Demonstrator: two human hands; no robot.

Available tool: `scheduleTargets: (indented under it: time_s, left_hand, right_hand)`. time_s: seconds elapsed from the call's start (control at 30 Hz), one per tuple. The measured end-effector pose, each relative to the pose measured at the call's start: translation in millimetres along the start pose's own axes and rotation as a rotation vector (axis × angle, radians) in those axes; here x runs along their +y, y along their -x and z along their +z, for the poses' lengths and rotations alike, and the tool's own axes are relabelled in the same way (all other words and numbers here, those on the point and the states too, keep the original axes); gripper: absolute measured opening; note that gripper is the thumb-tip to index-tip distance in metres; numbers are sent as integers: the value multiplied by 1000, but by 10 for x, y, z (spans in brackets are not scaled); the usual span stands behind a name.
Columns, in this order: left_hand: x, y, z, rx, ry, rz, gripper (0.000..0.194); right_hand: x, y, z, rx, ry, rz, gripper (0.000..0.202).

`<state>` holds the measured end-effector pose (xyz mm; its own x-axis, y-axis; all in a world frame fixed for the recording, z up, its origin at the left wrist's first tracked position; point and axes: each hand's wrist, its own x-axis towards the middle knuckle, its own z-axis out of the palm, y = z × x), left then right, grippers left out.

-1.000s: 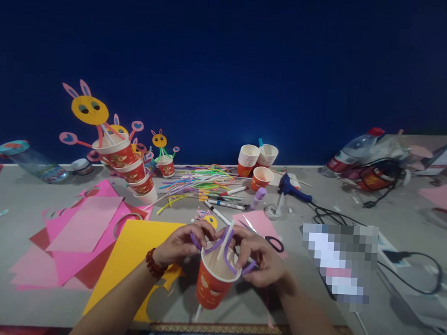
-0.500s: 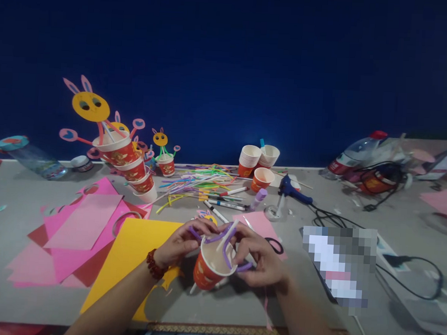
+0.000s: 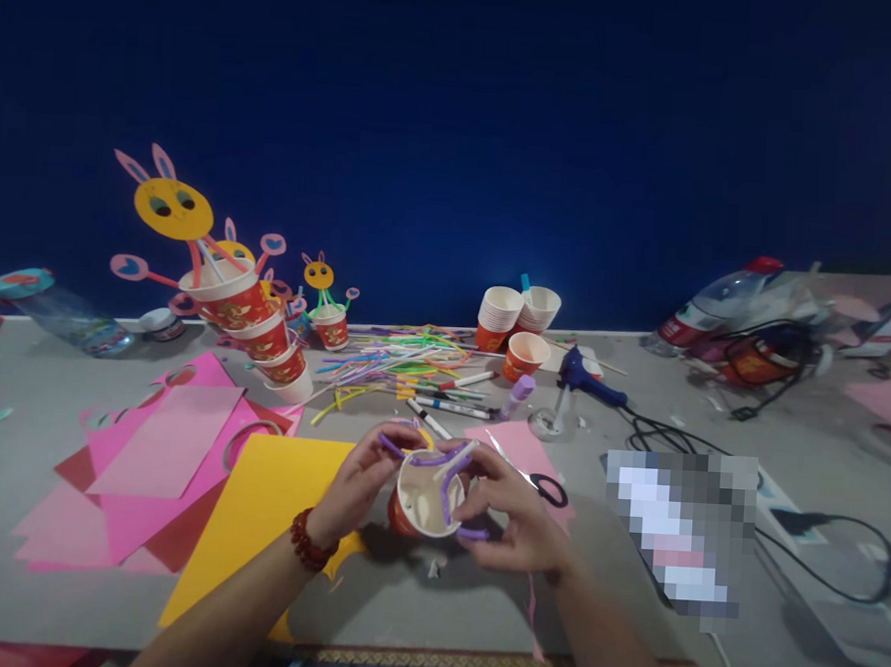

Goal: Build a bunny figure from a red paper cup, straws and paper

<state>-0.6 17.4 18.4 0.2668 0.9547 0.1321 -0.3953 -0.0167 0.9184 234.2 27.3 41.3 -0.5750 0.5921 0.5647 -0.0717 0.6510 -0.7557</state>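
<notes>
Orange-red paper cup (image 3: 400, 522) held between the person's two hands over the near part of the table (image 3: 476, 609), mouth tipped toward the wearer. Left hand (image 3: 363, 474): thumb and fingers closed narrowly at the left rim, beside one end of a purple stem (image 3: 448, 498). Right hand (image 3: 507, 511): thumb and fingertips closed in at the right rim, around the other purple end; cannot tell whether they pinch the stem as well as the cup.

Done, by the look of it: the purple stem crosses the cup's mouth, ends sticking out on both sides, and a white stem (image 3: 455, 460) stands up from inside. Lacking, judged against the tall figure (image 3: 174, 210) at left: a face on top, paper discs on the arms. A yellow face cutout (image 3: 420, 433) lies just beyond the hands, partly hidden; whether it is complete cannot be told
</notes>
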Motion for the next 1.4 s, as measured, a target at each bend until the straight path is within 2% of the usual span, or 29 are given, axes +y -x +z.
scheduleTargets:
  time_s: [0.07, 0.13, 0.3, 0.53, 0.8, 0.9, 1.1, 1.27, 1.33, 1.4]
  left_hand:
    - [34, -16, -3, 108, -28, -6, 25]
    - [82, -26, -1, 146, -80, -24, 19]
    - [139, -40, 20, 134, -196, -72, 18]
    - [67, -51, 4, 123, -48, -168, 20]
    - [85, -42, 96, 174, 71, -257, 25]
    - [87, -45, 90, 177, 59, -224, 25]
    - [42, -34, 17, 94, 23, -165, 21]
    - [29, -66, -35, 75, -14, -134, 19]
    - [97, -79, -52, 82, -104, -61, 24]
    - [220, -71, -48, 73, -305, 108, 25]
  right_hand:
    - [14, 12, 5, -2, 38, -4, 26]
    - [16, 14, 8, -6, 61, -9, 25]
    - [2, -12, 12, -11, 76, -32, 24]
    - [20, -21, 17, -38, 91, -42, 21]
    - [28, -32, 17, -69, 69, -34, 22]
    - [16, -40, 15, -65, 76, -44, 20]
    - [-1, -44, 15, -33, 70, -44, 20]
    - [-11, -43, 14, -29, 60, -40, 20]
    - [-16, -43, 12, -30, 68, -29, 20]
    - [-23, -45, 12, -37, 95, -23, 21]
